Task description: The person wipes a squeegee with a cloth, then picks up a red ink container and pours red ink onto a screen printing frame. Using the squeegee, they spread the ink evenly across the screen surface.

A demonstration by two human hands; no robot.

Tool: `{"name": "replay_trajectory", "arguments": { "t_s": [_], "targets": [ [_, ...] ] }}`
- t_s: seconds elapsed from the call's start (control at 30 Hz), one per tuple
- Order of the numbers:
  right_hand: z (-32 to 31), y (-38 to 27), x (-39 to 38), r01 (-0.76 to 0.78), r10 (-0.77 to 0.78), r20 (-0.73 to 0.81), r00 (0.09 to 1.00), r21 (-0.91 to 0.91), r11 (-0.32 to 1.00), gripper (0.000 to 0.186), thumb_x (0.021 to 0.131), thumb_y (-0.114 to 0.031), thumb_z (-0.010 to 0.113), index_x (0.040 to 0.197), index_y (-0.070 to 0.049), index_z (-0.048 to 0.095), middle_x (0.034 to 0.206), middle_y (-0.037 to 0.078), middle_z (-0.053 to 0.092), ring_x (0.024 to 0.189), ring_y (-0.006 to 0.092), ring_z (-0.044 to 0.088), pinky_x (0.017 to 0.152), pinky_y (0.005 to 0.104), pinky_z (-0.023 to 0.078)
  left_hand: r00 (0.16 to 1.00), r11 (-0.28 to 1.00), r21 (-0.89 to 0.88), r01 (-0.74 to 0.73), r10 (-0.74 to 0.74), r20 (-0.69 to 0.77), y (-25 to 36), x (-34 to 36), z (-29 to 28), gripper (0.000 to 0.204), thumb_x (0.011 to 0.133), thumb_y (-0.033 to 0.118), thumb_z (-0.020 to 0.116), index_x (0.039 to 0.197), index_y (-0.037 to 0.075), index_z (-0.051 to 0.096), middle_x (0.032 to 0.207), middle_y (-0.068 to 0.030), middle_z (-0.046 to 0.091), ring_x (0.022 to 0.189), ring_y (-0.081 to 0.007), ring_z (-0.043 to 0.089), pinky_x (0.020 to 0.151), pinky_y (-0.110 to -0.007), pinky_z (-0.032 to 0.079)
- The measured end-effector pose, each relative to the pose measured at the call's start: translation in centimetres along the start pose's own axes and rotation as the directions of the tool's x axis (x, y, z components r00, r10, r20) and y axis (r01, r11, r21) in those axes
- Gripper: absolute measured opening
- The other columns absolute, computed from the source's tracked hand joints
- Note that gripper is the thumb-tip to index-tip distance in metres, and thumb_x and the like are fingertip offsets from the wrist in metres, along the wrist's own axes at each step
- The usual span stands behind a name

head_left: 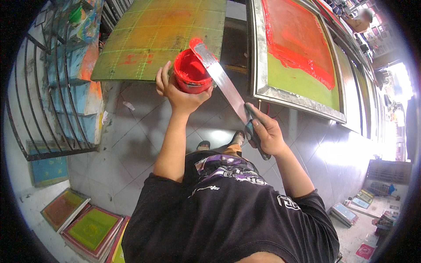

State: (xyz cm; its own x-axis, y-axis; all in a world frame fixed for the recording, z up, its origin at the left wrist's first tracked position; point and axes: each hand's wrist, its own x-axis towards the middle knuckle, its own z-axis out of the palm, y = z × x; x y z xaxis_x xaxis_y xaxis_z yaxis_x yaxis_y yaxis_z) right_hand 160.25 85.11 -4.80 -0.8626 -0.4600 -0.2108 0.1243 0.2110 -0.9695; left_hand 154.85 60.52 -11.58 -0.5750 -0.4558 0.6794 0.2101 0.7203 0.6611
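Observation:
My left hand [185,97] is wrapped round a small red tub [193,86] with bright red ink inside, its mouth tilted so the ink shows. In my right hand [266,131] is the dark handle of a long metal spatula [228,87]. Its blade slants up to the left across the tub's rim, and red ink coats the tip. Whether the blade touches the rim I cannot tell. To the right lies a screen printing frame [302,106] with a metal border. Red ink [298,35] covers much of its yellow-green mesh, ending in a ragged near edge.
A stained green-yellow board [162,37] with grid lines stands ahead on the left. Black metal railings [61,153] curve along the left side. Several framed screens [92,230] lean at the lower left. Another person [360,23] is far off at the upper right.

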Motion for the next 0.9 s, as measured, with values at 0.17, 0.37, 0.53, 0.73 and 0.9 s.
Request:
{"name": "replay_trajectory", "arguments": {
  "t_s": [0.17, 0.37, 0.53, 0.73, 0.9],
  "targets": [
    [-0.7, -0.6, -0.7, -0.078, 0.080, 0.004, 0.997, -0.139, 0.987, 0.041, 0.092, -0.006, 0.039, 0.133, -0.008, 0.041, 0.075, 0.002, 0.053, 0.061, 0.0067, 0.046, 0.058, 0.0214, 0.042, 1.000, 1.000, -0.010, -0.006, 0.006, -0.009, 0.1, -0.1, 0.0, 0.084, 0.042, 0.052, 0.078, 0.110, 0.008, 0.057, 0.129, -0.0101, 0.039, 0.124, -0.0333, 0.023, 0.097, -0.051, 0.017],
    [-1.5, -2.6, -2.5, -0.005, 0.012, 0.018, 1.000, -0.355, 0.935, 0.042, 0.092, -0.005, 0.038, 0.133, -0.011, 0.042, 0.061, 0.002, 0.047, 0.052, 0.0071, 0.042, 0.050, 0.0230, 0.040, 0.999, 0.998, -0.060, -0.012, 0.009, -0.052, -0.5, -0.3, 0.5, 0.091, 0.042, 0.052, 0.078, 0.116, 0.007, 0.052, 0.127, -0.0105, 0.040, 0.123, -0.0332, 0.024, 0.096, -0.051, 0.018],
    [-2.1, -3.6, -3.9, -0.114, 0.121, -0.003, 0.993, -0.363, 0.925, 0.042, 0.092, -0.003, 0.038, 0.133, -0.012, 0.042, 0.059, 0.001, 0.046, 0.051, 0.0076, 0.042, 0.050, 0.0233, 0.040, 0.996, 0.997, -0.009, -0.081, 0.081, -0.026, -0.8, -0.2, 0.6, 0.095, 0.041, 0.051, 0.078, 0.119, 0.006, 0.048, 0.126, -0.0098, 0.041, 0.123, -0.0322, 0.025, 0.096, -0.050, 0.018],
    [-2.9, -5.4, -5.0, -0.262, 0.277, 0.008, 0.961, -0.298, 0.918, 0.042, 0.091, -0.003, 0.039, 0.132, -0.011, 0.043, 0.058, 0.002, 0.045, 0.050, 0.0082, 0.042, 0.049, 0.0241, 0.040, 0.998, 0.998, -0.027, -0.048, 0.047, -0.039, -0.9, -0.2, 0.7, 0.085, 0.042, 0.051, 0.078, 0.111, 0.008, 0.056, 0.128, -0.0094, 0.040, 0.122, -0.0328, 0.024, 0.096, -0.051, 0.018],
    [-3.3, -6.1, -5.8, -0.263, 0.274, -0.021, 0.961, -0.365, 0.893, 0.041, 0.092, -0.003, 0.037, 0.132, -0.009, 0.043, 0.055, -0.002, 0.040, 0.046, 0.0065, 0.040, 0.044, 0.0222, 0.037, 0.995, 0.994, -0.027, -0.102, 0.101, -0.026, -1.1, -0.1, 0.7, 0.087, 0.042, 0.052, 0.078, 0.112, 0.007, 0.055, 0.131, -0.0091, 0.037, 0.123, -0.0335, 0.022, 0.096, -0.051, 0.018]
  ]
}}
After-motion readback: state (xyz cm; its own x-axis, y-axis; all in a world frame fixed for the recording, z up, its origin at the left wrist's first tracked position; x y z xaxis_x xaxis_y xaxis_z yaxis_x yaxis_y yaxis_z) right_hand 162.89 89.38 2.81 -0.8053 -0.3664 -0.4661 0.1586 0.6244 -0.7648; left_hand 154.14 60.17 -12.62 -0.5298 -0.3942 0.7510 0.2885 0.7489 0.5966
